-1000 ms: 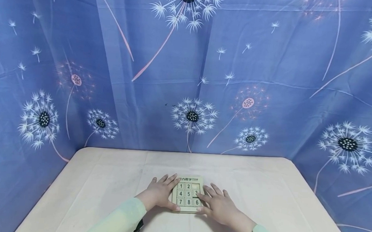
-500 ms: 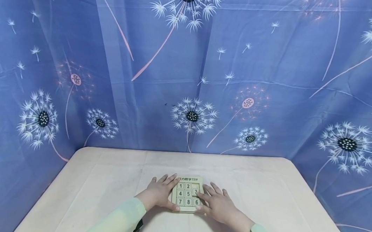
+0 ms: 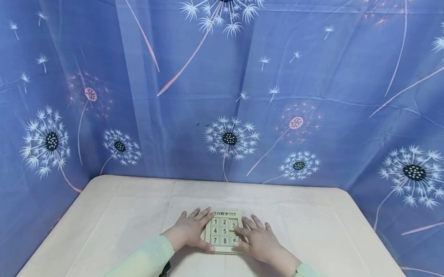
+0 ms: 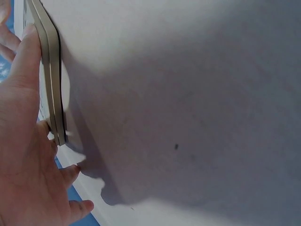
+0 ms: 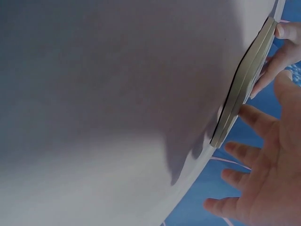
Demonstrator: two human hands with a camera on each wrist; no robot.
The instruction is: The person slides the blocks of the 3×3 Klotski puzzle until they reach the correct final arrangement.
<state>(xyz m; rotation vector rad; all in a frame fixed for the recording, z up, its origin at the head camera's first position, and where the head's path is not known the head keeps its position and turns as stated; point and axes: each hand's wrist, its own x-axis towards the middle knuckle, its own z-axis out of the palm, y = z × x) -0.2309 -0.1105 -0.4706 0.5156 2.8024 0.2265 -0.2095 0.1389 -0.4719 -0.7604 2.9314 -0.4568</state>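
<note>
A pale sliding number puzzle (image 3: 221, 249) lies flat on the table. Its visible tiles read 1, 2 and 3 across the top, 4 and 5 in the middle, 7, 8 and 6 below. My left hand (image 3: 191, 230) rests along its left side, fingers spread, thumb on the near left corner. From the right, the index finger of my right hand (image 3: 260, 243) touches the 3 tile (image 3: 233, 225). The right thumb lies over part of the 6 tile (image 3: 233, 241). Both wrist views show only the puzzle's side edge, so its face is hidden there.
The puzzle sits near the middle of a light-coloured table (image 3: 136, 201). Blue cloth (image 3: 184, 145) printed with dandelions hangs behind the table and along both sides. A small dark object (image 3: 163, 273) shows beneath the left sleeve.
The 3 tile has slid away from me, up into the top row. My right index finger moved with it, and the right thumb shifted up onto the 6 tile. The left hand stayed still.
</note>
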